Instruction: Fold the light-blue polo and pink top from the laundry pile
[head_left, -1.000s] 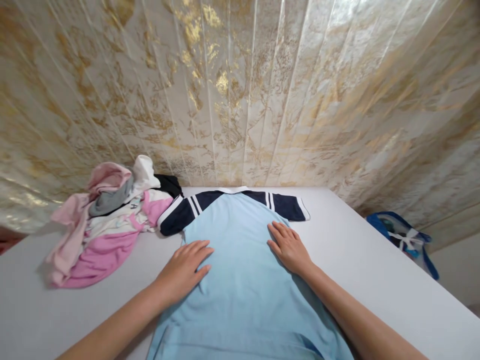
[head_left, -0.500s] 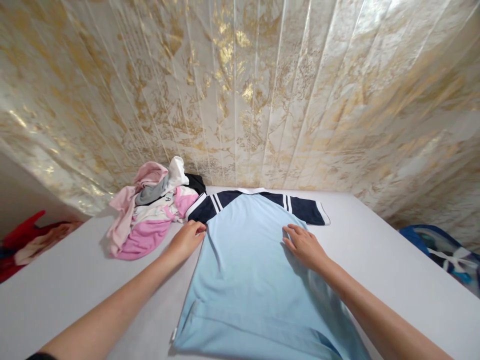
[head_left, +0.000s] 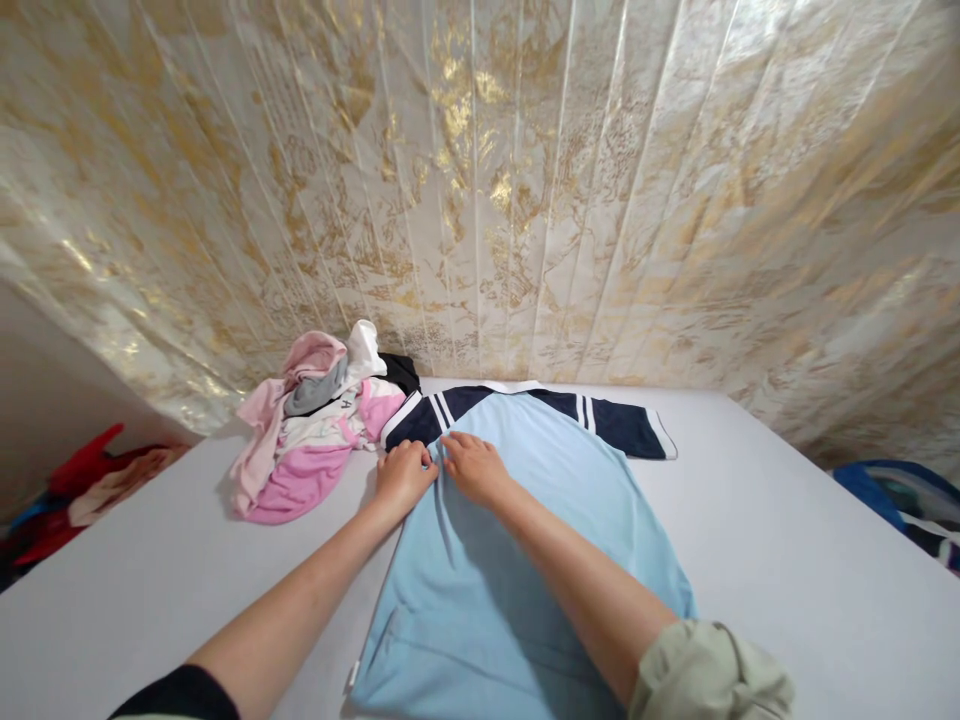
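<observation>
A light blue shirt [head_left: 570, 510] with navy sleeves and white stripes lies spread on the table, its collar at the far side and its hem towards me. At its left underarm, my left hand [head_left: 405, 475] is closed, pinching the edge of the cloth. Just to the right of it, my right hand [head_left: 476, 468] lies on the upper left of the shirt with fingers stretched out. The two hands are close together but apart. My right forearm crosses over the shirt's body and hides part of it.
A heap of pink, white, grey and black clothes [head_left: 307, 470] sits at the table's back left. Red and beige cloth [head_left: 97, 480] lies beyond the left edge. A blue-rimmed container [head_left: 874, 490] stands past the right edge. A gold-patterned curtain [head_left: 495, 200] hangs behind the white table [head_left: 750, 540].
My right hand has moved left across the shirt, from its right side to beside my left hand. My left hand stays at the left underarm. The view has shifted slightly.
</observation>
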